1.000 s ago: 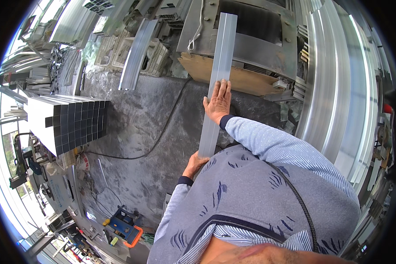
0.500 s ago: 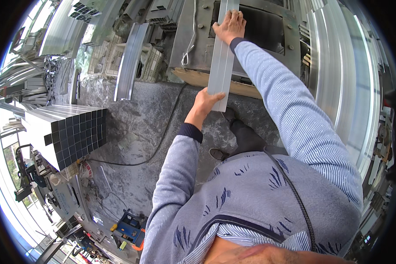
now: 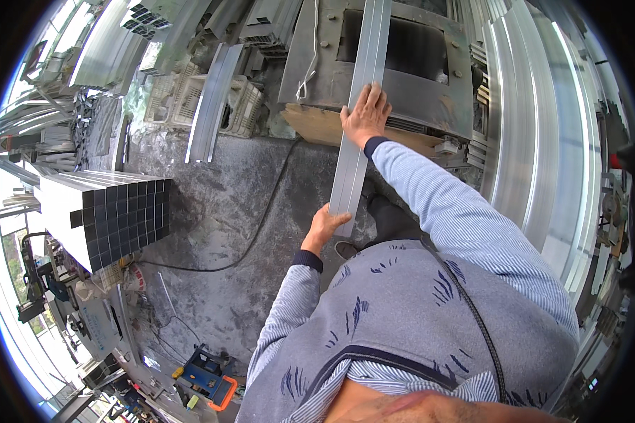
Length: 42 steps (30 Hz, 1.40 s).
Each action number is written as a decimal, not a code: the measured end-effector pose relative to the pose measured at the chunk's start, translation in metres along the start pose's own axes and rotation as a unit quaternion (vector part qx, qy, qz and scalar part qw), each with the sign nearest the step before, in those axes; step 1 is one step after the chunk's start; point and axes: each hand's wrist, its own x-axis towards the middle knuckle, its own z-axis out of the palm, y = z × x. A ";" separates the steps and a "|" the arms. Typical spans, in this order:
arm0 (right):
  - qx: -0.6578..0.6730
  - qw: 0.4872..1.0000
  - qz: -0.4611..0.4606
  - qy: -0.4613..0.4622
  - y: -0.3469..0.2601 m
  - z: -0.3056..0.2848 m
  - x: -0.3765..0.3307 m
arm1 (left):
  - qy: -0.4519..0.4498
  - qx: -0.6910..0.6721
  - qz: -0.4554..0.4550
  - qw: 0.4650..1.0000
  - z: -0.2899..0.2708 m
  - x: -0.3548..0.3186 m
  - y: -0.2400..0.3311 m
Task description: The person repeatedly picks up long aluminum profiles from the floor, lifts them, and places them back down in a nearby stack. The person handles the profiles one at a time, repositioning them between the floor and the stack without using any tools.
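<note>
A long, pale aluminium profile (image 3: 351, 169) with lengthwise grooves slants from close to my body up past the top edge of the view. At its near end my left hand (image 3: 324, 229) grips the left side, with the thumb on the top face and the other fingers hidden beneath. Farther along, my right hand (image 3: 367, 116) holds the profile from above, thumb at the left edge and fingers across the face. Below the profile's far part is a grey metal machine (image 3: 416, 102) with a dark rectangular opening.
A wooden board (image 3: 310, 125) edges the machine's front. Stacked square tubes (image 3: 123, 218) stand at left, and another profile (image 3: 215, 102) lies over pale crates (image 3: 243, 106). Long metal profiles (image 3: 522, 127) line the right. A black cable (image 3: 264, 218) crosses the floor near a blue toolbox (image 3: 204, 374).
The profile has been drawn toward my body, with both hands moving nearer along with it. My right hand has come back from over the machine's opening to its front edge.
</note>
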 end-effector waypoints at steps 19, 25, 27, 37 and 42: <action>0.152 0.976 0.020 -0.156 -0.055 -0.020 -0.193 | 0.041 -0.109 -0.038 0.992 -0.004 -0.172 -0.141; 0.292 0.956 -0.013 -0.011 -0.041 -0.015 -0.110 | -0.029 -0.074 -0.027 0.996 -0.029 -0.145 -0.052; 0.362 0.932 -0.014 0.033 -0.026 -0.006 -0.057 | -0.094 -0.213 -0.069 0.970 -0.036 -0.129 0.000; 0.312 0.942 0.069 0.103 0.036 -0.006 0.194 | 0.134 0.250 0.050 0.958 0.017 0.068 0.224; 0.033 0.997 -0.061 0.025 0.025 -0.004 0.198 | 0.204 0.369 0.049 0.905 0.040 0.083 0.253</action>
